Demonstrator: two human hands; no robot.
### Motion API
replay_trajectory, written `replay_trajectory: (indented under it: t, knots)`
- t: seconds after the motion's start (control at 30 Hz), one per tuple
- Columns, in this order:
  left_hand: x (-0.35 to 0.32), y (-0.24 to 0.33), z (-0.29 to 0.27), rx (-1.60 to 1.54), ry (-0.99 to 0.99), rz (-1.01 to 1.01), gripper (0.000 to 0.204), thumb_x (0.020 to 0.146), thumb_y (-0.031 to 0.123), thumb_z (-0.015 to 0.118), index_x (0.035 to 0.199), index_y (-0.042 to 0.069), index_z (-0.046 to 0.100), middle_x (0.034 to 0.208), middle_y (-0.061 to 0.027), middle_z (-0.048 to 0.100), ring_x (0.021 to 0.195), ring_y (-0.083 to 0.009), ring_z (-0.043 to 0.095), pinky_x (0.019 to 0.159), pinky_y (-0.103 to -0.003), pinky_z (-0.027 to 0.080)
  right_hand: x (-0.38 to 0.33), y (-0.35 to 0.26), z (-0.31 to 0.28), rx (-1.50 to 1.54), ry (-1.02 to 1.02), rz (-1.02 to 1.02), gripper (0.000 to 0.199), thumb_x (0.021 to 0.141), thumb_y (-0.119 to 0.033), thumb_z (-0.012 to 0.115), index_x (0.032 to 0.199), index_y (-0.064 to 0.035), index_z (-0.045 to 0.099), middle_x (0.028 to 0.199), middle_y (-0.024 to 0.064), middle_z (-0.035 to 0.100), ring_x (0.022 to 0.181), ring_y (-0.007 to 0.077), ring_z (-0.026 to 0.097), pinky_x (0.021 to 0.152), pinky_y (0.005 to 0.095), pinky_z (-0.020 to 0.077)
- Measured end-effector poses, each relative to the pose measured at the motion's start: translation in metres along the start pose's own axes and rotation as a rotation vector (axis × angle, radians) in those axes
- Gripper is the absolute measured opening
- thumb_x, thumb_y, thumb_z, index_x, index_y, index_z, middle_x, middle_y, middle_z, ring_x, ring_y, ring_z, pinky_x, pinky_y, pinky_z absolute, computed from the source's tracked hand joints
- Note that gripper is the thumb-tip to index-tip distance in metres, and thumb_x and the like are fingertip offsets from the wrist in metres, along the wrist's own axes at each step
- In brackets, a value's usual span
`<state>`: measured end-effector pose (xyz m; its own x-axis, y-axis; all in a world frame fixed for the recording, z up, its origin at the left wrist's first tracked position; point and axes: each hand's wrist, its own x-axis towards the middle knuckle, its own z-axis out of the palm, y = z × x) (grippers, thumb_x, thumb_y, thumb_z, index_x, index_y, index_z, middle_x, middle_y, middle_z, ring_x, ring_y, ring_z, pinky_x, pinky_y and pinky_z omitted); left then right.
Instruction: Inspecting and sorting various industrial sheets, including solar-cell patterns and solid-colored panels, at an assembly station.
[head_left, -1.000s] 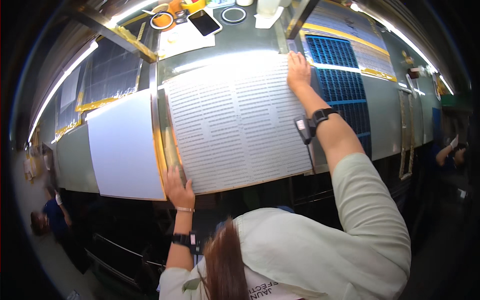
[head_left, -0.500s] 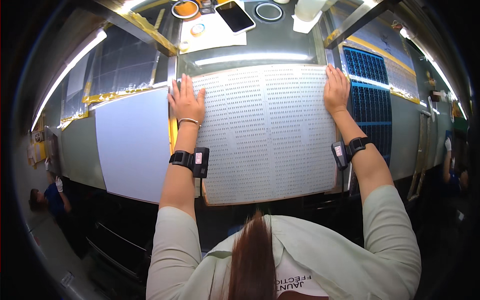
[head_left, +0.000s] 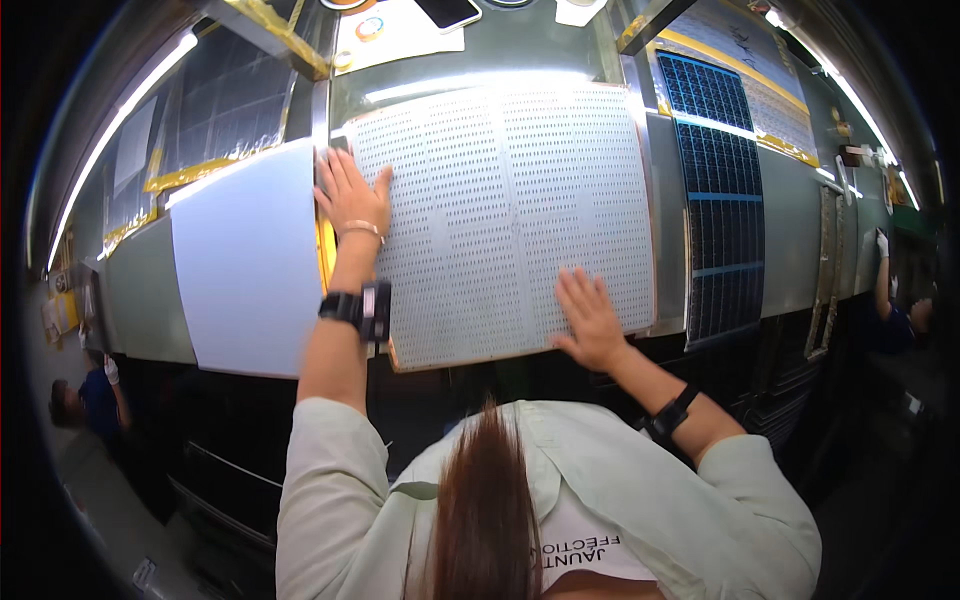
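A white sheet with rows of small dark slots lies flat on the bench in front of me, a thin orange-brown edge showing along its border. Over its left border rests my left hand, fingers stretched and thumb spread onto the sheet. My right hand is at the sheet's near right part, fingers apart and slightly blurred; whether it touches the surface I cannot tell. Neither hand holds anything. Close to my left hand lies a plain white sheet, and right of the slotted sheet is a dark blue solar cell panel.
Metal posts with yellow tape rise at the back. Behind the slotted sheet lie a phone, white paper and an orange-and-white tape roll. Other people work at far left and far right.
My right hand has left the sheet's far right corner and come down to its near right part. My left hand stays by the left border. The whole view has shifted somewhat.
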<state>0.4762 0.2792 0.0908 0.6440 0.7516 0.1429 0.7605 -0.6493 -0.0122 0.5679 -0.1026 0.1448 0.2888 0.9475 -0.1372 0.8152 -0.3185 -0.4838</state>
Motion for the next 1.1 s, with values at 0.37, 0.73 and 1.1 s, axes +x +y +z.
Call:
replay_trajectory:
  t: [0.37, 0.73, 1.1]
  knots:
    - [-0.27, -0.018, -0.071, -0.781, -0.443, -0.841, 0.04, 0.079, 0.043, 0.061, 0.089, 0.004, 0.058, 0.085, -0.0084, 0.059, 0.073, -0.017, 0.057, 0.059, -0.029, 0.043, -0.019, -0.023, 0.015, -0.127, 0.188, 0.015, 0.075, 0.059, -0.02, 0.074, 0.127, -0.0187, 0.042, 0.138, 0.0088, 0.03, 0.127, 0.028, 0.026, 0.104, 0.0435, 0.0204]
    - [-0.234, -0.015, -0.146, -1.548, -0.293, -0.788, 0.031, 0.085, 0.025, 0.057, 0.068, 0.0, 0.061, 0.058, -0.0059, 0.058, 0.05, -0.0112, 0.055, 0.048, -0.022, 0.043, -0.01, -0.043, -0.034, -0.256, 0.306, -0.098, 0.053, 0.067, -0.008, 0.065, 0.118, -0.0128, 0.051, 0.127, 0.0129, 0.042, 0.12, 0.0318, 0.036, 0.099, 0.0435, 0.0309]
    - [-0.226, -0.048, -0.2, -1.578, -0.946, -0.008, 0.043, 0.089, 0.037, 0.046, 0.104, -0.002, 0.054, 0.094, -0.0123, 0.061, 0.087, -0.02, 0.058, 0.079, -0.03, 0.046, 0.069, -0.127, -0.372, -0.276, 0.281, -0.336, 0.016, 0.083, -0.018, 0.055, 0.091, -0.0067, 0.064, 0.074, 0.0056, 0.064, 0.067, 0.0173, 0.062, 0.06, 0.028, 0.0476]
